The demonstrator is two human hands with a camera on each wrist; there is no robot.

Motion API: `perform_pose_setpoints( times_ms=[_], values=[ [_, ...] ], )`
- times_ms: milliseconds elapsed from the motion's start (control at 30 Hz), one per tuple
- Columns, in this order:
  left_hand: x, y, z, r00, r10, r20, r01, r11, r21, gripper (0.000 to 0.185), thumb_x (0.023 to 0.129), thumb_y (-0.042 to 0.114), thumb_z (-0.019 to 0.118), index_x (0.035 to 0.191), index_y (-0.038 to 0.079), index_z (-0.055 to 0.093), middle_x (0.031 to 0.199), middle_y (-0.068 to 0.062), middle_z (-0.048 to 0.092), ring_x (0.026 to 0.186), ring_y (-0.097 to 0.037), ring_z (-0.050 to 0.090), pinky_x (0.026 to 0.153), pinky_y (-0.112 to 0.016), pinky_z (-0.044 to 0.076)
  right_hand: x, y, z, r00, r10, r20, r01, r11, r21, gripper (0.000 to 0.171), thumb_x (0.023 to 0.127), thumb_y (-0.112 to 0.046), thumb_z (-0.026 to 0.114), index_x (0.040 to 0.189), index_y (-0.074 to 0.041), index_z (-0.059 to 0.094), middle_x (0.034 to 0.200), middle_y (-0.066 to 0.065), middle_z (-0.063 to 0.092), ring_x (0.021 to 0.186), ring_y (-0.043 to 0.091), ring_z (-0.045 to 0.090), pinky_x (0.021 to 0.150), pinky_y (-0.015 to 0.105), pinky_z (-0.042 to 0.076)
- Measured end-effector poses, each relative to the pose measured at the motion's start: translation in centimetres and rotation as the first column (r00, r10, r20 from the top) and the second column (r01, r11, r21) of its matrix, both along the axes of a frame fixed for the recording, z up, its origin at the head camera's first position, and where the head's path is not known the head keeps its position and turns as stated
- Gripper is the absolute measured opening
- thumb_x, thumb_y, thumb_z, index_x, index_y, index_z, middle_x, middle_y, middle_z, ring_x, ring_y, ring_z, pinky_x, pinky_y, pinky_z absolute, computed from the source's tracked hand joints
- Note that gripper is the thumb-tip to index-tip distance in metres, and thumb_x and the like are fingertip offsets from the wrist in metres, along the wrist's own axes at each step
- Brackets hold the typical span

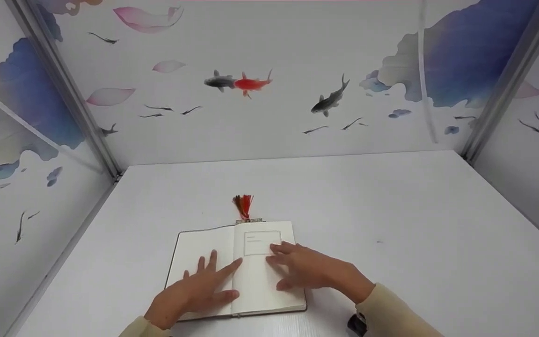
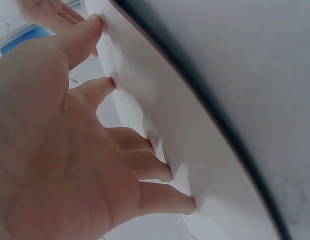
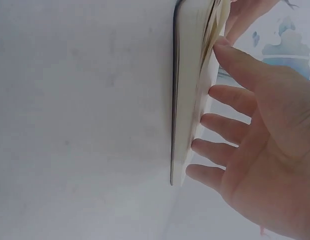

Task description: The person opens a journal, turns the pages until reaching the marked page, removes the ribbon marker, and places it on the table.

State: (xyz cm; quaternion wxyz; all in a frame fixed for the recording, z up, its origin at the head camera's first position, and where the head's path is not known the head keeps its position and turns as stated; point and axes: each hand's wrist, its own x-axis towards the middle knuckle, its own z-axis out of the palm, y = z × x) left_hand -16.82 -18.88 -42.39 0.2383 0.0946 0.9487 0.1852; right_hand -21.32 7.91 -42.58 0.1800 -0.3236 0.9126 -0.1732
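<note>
notebook [image 1: 251,262]: matt cream paper | tassel [image 1: 243,206]: thread | table [image 1: 391,243]: smooth matt white

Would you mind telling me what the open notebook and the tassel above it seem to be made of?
Notebook: matte, cream paper pages, judging by the soft, unglossy surface; a thin dark cover edge shows around them, material unclear. Tassel: it looks like a bundle of red and darker threads, perhaps silky cord, fanned out on the white table.
</note>
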Motion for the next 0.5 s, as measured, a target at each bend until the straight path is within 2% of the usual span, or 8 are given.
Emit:
perform_pose_setpoints(
  times_ms=[267, 500],
  values=[
    [0.0, 0.3, 0.1, 1.000, -0.008, 0.011, 0.008, 1.000, -0.027, 0.073, 0.094, 0.060, 0.056, 0.158, 0.036, 0.029, 0.166, -0.028, 0.005, 0.152, -0.054, 0.005, 0.112, -0.080, 0.012, 1.2, 0.5, 0.1, 0.999, 0.000, 0.044, 0.000, 1.000, -0.002, 0.076, 0.084, -0.047, 0.078, 0.150, -0.026, 0.048, 0.166, 0.004, 0.028, 0.156, 0.030, 0.022, 0.121, 0.053, 0.030],
    [-0.1, 0.2, 0.3, 1.000, 0.003, 0.020, -0.002, 0.999, -0.034, 0.073, 0.094, 0.060, 0.056, 0.158, 0.037, 0.028, 0.167, -0.027, 0.004, 0.153, -0.053, 0.003, 0.113, -0.079, 0.010, 2.0, 0.9, 0.7, 0.995, 0.085, 0.043, -0.087, 0.995, 0.048, 0.096, 0.076, -0.058, 0.081, 0.155, -0.024, 0.038, 0.169, 0.009, 0.018, 0.157, 0.031, 0.015, 0.124, 0.052, 0.025]
  ],
)
